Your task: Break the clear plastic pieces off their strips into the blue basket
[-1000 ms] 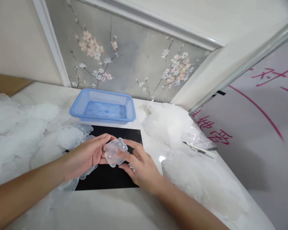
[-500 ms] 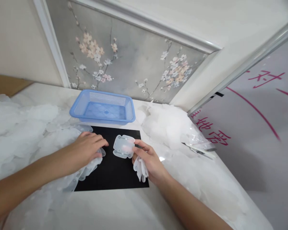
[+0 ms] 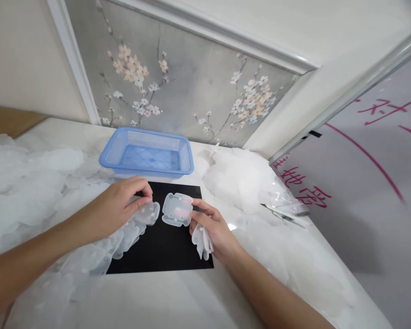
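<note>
Between the fingertips of my right hand (image 3: 212, 228) is a squarish translucent plastic piece (image 3: 177, 209) with rounded, notched edges and small dots. Several more such pieces (image 3: 202, 241) are bunched against the palm below it. My left hand (image 3: 125, 205) is closed, its thumb and forefinger pinching another translucent piece (image 3: 149, 212). Under that wrist, a heap of overlapping pieces (image 3: 123, 242) spreads over the left part of the black mat (image 3: 167, 251). The right part of the mat lies beneath my right hand.
A blue plastic basket (image 3: 147, 171) stands behind the mat. Whitish translucent pieces (image 3: 30, 183) pile up on the left, and a white heap (image 3: 239, 178) with clear plastic wrap (image 3: 284, 198) sits at the back right. A whiteboard (image 3: 363, 205) with red writing borders the table's right side.
My left hand has curled its fingers and lifted a piece slightly up and to the right from the heap. My right hand stays almost still with its pieces.
</note>
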### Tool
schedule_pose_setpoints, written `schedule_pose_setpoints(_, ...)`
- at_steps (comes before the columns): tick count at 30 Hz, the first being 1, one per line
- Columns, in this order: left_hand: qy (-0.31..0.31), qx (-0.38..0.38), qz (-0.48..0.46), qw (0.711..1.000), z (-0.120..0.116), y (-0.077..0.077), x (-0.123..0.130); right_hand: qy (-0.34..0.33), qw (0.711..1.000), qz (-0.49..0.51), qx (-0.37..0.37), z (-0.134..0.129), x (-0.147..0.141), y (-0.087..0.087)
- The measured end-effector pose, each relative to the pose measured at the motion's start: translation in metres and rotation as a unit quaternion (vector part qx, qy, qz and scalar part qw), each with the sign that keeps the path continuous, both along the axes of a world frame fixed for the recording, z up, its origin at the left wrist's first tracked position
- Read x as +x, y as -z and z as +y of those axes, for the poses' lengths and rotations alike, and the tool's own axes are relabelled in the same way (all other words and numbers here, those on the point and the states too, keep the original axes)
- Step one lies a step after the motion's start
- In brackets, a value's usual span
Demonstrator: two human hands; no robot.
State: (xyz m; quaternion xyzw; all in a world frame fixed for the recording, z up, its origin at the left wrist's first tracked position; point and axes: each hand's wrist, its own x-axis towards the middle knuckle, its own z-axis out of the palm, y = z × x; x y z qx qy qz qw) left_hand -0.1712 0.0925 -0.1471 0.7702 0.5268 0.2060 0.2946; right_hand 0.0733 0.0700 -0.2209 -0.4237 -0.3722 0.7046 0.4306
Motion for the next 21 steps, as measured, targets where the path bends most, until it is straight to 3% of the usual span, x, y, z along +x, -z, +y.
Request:
schedule_pose_setpoints(4, -0.117, -0.098, -0.182, 0.971, 0.001, -0.002, 0.002, 0.017, 1.0, -0.005, 0.0, 0.001, 0.0, -0.001)
schedule_pose_setpoints(8, -0.193, -0.207, -0.369, 0.885, 0.004, 0.013, 0.006, 0.029, 1.0, 0.007, 0.001, 0.002, -0.001, 0.001)
schedule_pose_setpoints(11, -0.185, -0.266, -0.436, 0.84, 0.005, 0.025, 0.012, 0.034, 0.999, -0.007, 0.003, 0.003, 0.0, 0.003)
schedule_pose_setpoints(15, -0.185, -0.314, -0.472, 0.803, 0.005, 0.034, 0.017, 0.041, 0.999, -0.013, 0.004, 0.002, -0.002, 0.002)
schedule_pose_setpoints(21, -0.163, -0.345, -0.488, 0.785, 0.003, 0.033, 0.017, 0.1, 0.995, -0.002, 0.001, 0.002, -0.003, 0.001)
